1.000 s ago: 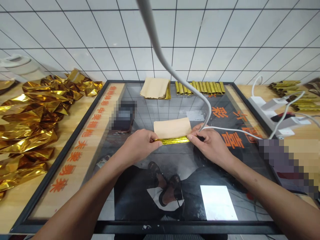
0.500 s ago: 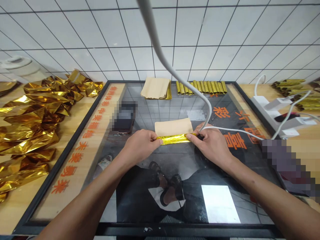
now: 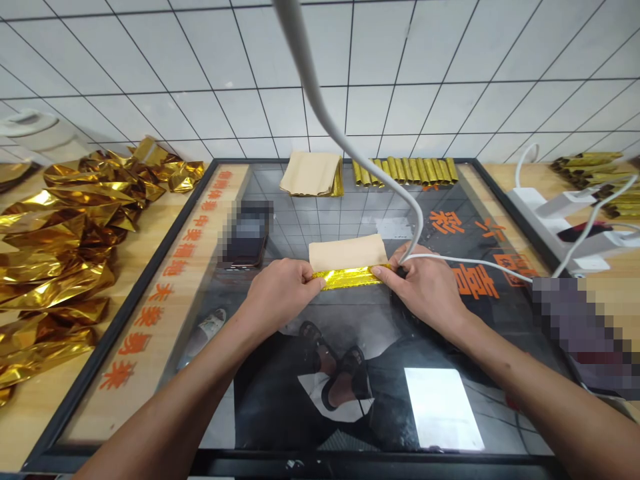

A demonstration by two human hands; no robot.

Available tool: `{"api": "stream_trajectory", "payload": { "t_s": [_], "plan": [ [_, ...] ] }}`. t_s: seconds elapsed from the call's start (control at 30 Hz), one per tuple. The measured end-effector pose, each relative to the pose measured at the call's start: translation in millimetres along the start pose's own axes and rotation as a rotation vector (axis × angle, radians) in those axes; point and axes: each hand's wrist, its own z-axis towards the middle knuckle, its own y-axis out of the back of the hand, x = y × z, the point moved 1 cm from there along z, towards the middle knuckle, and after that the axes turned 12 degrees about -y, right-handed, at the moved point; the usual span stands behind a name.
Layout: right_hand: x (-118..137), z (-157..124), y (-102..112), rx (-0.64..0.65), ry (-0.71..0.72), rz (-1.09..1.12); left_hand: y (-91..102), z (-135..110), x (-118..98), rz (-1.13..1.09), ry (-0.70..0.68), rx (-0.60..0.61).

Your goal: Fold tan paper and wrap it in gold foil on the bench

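I counted two hands on one tan sheet (image 3: 347, 253), held over the middle of a black-framed glass panel (image 3: 325, 317) on the counter (image 3: 155, 215). The left hand (image 3: 280, 287) pinched the left end of the sheet's gold strip (image 3: 347, 277), and the right hand (image 3: 427, 287) pinched its right end — the hands apart, each clamped on the foil. The strip ran along the sheet's side facing the counter's near edge.

At the counter's far edge I had one stack of tan sheets (image 3: 309, 173) with gold showing at its right, and beside it one row of gold tubes (image 3: 423, 171). I made that more than ten, but a white cable (image 3: 327, 117) crossed my view of it and spoiled an exact count. More tubes (image 3: 583, 161) lay heaped near the far right corner, partly cut off, behind one power strip (image 3: 533, 219).

For containers, I saw what looked like one white lidded tub (image 3: 43, 133) at the far left corner, its contents hidden. Crumpled gold foil (image 3: 65, 230) lay along the left side — too tangled to count. One phone (image 3: 250, 241) was partly pixelated, and the cable covered some of the right fingers.
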Motion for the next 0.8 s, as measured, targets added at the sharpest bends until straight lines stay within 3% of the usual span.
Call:
{"api": "stream_trajectory", "payload": {
  "t_s": [0.8],
  "plan": [
    [1.6, 1.1, 0.0, -0.003, -0.012, -0.044, 2.3, -1.4, -6.2, 0.022, 0.01, 0.008]
  ]
}}
